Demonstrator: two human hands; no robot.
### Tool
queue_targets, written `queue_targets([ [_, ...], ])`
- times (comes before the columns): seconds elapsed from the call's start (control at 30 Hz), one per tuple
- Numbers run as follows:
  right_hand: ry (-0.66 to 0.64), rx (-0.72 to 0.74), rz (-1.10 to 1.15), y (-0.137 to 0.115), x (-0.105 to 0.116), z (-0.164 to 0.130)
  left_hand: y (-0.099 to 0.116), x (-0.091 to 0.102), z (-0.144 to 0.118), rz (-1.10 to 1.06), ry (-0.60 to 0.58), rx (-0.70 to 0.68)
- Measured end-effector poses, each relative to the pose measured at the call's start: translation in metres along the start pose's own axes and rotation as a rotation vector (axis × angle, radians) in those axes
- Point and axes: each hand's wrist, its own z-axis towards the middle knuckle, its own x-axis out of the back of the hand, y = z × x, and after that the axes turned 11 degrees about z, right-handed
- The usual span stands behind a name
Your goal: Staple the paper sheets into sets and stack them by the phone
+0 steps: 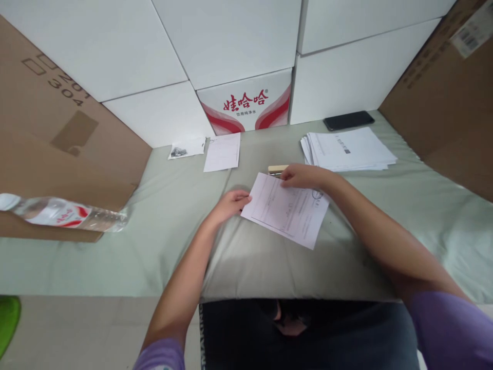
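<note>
A printed sheet of paper (pixel 287 210) lies tilted on the pale green cloth (pixel 173 241) in front of me. My left hand (pixel 230 204) pinches its left corner. My right hand (pixel 304 176) rests on the sheet's top edge, fingers curled, right beside a small beige stapler (pixel 276 169) that pokes out from under the fingers. Whether that hand grips the stapler is hidden.
A stack of printed papers (pixel 348 149) and a black phone (pixel 348 120) lie at the back right. A single sheet (pixel 223 151) and a small slip (pixel 187 148) lie at the back. White boxes and a red-lettered carton (pixel 246 105) form the back wall; a water bottle (pixel 61 213) lies at left.
</note>
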Motion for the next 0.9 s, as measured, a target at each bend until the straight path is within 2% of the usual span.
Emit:
queue_targets([
  [0.13,-0.046,-0.051,-0.184,0.005,0.005,0.000,0.005,-0.020,-0.001,0.032,-0.054,0.053],
  [0.33,-0.002,-0.141,-0.363,0.013,-0.001,0.012,0.007,-0.042,0.003,0.000,0.105,0.029],
  [0.53,0.012,-0.192,-0.350,0.012,0.002,0.011,0.006,-0.044,0.004,0.053,0.158,0.040],
  [0.9,0.059,-0.236,-0.377,0.006,-0.001,0.007,0.006,-0.045,0.008,0.069,0.168,0.000],
])
